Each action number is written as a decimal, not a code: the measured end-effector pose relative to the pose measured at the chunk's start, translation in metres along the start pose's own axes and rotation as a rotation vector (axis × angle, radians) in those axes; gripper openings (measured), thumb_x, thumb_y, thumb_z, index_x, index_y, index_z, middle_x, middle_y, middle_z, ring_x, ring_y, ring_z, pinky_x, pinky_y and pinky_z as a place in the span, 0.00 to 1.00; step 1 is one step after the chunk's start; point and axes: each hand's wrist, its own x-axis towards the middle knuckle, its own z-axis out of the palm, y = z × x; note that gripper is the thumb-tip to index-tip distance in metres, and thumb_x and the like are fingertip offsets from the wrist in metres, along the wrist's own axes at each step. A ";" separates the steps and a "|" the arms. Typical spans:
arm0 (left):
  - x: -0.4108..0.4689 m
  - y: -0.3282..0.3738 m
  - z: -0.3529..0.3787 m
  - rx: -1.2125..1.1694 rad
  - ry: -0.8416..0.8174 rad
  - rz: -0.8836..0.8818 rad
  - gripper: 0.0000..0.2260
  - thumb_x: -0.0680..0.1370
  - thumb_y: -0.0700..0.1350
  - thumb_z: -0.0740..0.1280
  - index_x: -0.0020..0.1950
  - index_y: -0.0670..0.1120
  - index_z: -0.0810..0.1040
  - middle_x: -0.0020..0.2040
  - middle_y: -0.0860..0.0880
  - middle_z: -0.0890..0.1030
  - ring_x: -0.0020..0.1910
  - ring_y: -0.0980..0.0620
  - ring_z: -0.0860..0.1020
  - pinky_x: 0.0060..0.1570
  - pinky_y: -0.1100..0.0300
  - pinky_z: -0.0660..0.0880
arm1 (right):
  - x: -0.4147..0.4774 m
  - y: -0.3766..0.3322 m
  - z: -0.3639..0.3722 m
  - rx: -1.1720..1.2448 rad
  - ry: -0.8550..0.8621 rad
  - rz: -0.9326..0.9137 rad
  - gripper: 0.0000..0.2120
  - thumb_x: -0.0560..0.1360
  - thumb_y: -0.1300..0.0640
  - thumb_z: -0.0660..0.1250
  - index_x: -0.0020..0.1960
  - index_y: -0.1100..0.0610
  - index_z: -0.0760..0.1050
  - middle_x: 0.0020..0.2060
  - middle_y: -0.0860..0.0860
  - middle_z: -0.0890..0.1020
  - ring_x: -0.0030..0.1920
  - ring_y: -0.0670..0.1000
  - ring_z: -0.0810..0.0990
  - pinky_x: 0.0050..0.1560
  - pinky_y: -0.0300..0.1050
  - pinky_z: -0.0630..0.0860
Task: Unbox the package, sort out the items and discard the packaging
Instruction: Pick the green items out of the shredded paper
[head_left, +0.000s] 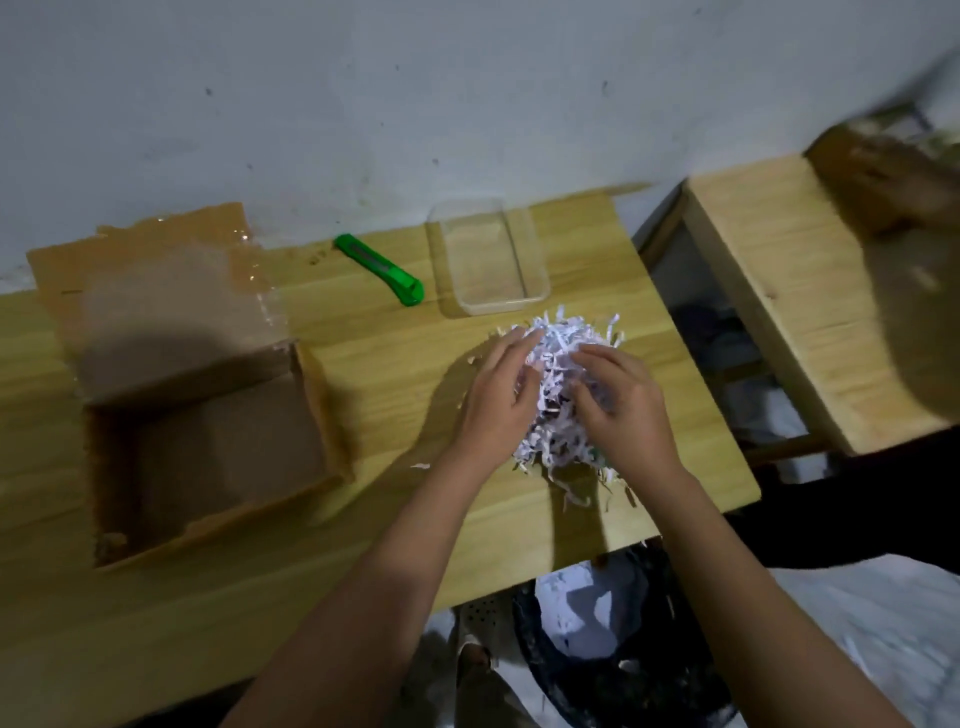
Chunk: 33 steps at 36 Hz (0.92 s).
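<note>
Worktop (374, 374): pale wood, grey wall behind.
Cardboard box (208, 457): open, far left.
Cutter (379, 269): green, mid-rear.
Container (488, 257): clear, right of cutter.
Shredded paper (563, 340): heaped under your hands.
Left hand (493, 410): straight fingers press it.
Right hand (623, 410): fingers curl into it.

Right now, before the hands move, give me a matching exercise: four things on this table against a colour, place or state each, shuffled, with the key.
Column one:
1 cardboard box
2 utility knife
3 plastic container
4 shredded paper

Column two:
A green
B between the left hand and the right hand
C open, on the left side of the table
D transparent

Pairs: 1-C, 2-A, 3-D, 4-B
</note>
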 end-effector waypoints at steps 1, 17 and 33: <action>0.002 -0.001 0.008 0.008 -0.071 0.004 0.19 0.80 0.47 0.60 0.70 0.46 0.68 0.73 0.46 0.65 0.71 0.54 0.62 0.68 0.62 0.62 | 0.000 0.007 -0.001 0.016 -0.042 0.017 0.14 0.74 0.59 0.66 0.60 0.58 0.78 0.60 0.55 0.78 0.62 0.53 0.74 0.63 0.42 0.69; 0.000 -0.018 -0.017 0.143 0.221 -0.065 0.17 0.76 0.39 0.66 0.66 0.42 0.73 0.66 0.42 0.71 0.66 0.49 0.69 0.59 0.79 0.65 | 0.002 0.040 -0.025 0.200 0.171 0.287 0.09 0.74 0.65 0.66 0.54 0.61 0.80 0.53 0.55 0.79 0.53 0.48 0.76 0.49 0.21 0.68; 0.016 -0.039 -0.008 0.575 -0.205 0.008 0.23 0.81 0.55 0.49 0.74 0.48 0.58 0.77 0.51 0.56 0.76 0.52 0.51 0.74 0.52 0.52 | 0.022 0.059 -0.015 0.058 0.013 0.262 0.13 0.74 0.64 0.65 0.58 0.60 0.78 0.57 0.57 0.80 0.51 0.54 0.78 0.51 0.41 0.71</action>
